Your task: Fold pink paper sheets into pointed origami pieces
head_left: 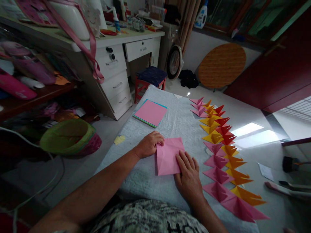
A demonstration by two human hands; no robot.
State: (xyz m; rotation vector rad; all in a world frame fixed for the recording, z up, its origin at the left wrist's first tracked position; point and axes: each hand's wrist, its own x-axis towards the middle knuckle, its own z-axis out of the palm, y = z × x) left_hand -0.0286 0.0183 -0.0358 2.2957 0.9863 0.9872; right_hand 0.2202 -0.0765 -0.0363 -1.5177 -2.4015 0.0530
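Observation:
A square sheet of pink origami paper [168, 158] with faint creases lies in front of me on a cloth-covered table [143, 176]. At its upper left edge, my left hand [151, 144] has its fingers curled and closed on the paper. My right hand [189, 171] rests on the right side of the sheet, fingers stretched out over its edge and thumb by the lower right corner. To the right stand rows of folded paper cranes, among them pink cranes [218, 174], yellow cranes [213, 136] and red cranes [225, 131].
A stack of square paper [151, 112], pink on top, lies farther back on the table. Near the left edge is a small yellow paper piece [119, 139]. Beyond are a stool [152, 76], a white desk [114, 74] and a green-rimmed basket [68, 136].

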